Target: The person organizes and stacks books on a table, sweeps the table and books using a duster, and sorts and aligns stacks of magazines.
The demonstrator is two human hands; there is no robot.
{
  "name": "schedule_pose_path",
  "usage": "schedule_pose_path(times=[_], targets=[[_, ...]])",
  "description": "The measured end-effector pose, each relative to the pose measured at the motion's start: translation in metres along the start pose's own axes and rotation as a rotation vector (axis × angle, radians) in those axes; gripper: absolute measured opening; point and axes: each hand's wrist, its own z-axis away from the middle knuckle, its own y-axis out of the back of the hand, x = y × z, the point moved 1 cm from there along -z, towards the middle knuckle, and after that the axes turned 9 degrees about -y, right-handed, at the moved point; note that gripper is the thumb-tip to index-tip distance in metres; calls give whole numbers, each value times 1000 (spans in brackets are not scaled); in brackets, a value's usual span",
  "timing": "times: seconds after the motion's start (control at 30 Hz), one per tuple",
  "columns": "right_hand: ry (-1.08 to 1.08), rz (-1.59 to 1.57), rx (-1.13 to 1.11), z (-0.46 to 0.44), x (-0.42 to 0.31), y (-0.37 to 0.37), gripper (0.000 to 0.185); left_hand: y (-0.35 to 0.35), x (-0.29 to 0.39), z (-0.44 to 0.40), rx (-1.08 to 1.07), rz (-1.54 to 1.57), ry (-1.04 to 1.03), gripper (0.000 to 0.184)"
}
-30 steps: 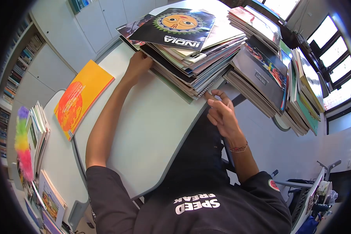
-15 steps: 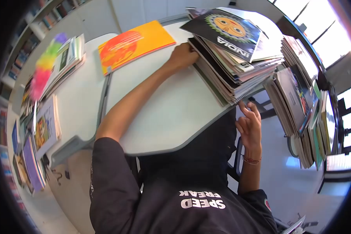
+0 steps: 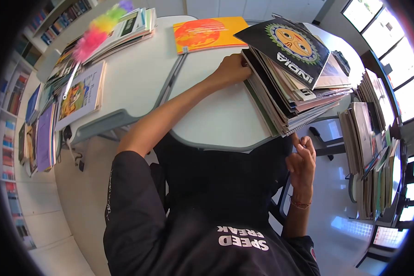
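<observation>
A tall stack of magazines (image 3: 280, 96) stands on the white table, topped by a black "INDIA" magazine (image 3: 292, 43) with a sun face. My left hand (image 3: 234, 69) is closed on the stack's left edge, its fingertips partly hidden there. Below the stack's near corner is my right hand (image 3: 302, 158). Its index finger reaches up to that corner, the other fingers are loosely bent with gaps between them, and nothing shows in the palm.
An orange magazine (image 3: 209, 34) lies beyond my left hand. More magazines (image 3: 80, 96) and a rainbow duster (image 3: 94, 39) are at the left. Further stacks (image 3: 363, 138) stand on the right. The white table (image 3: 216, 117) has a curved grey near edge.
The view has turned, shifting the tables and stacks in the picture. My left hand stays at the stack's left edge, and my right hand stays by its near corner.
</observation>
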Motion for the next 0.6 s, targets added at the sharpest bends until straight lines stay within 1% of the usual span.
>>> schedule_pose_path(times=[0.07,0.13,0.17,0.2,0.27,0.43,0.53,0.6], targets=[[-40,-23,-46,7,11,-20,27,18,-8,13,-28,-9,33,45],[-71,-49,-72,14,26,-45,27,31,-36,19,-4,132,18,44],[-90,-47,-88,18,36,-59,27,43,-38,24,-5,143,38,42],[-107,-44,-103,22,46,-72,28,55,-42,31,-6,134,70,41],[-153,-140,-136,25,61,-96,29,80,-46,40,-11,114,130,39],[-173,-221,-202,34,93,-149,32,134,-60,57,-3,92,224,33],[-158,-165,-186,38,113,-181,28,164,-69,69,5,92,267,30],[-159,-165,-201,38,127,-197,29,181,-75,76,-1,84,279,31]])
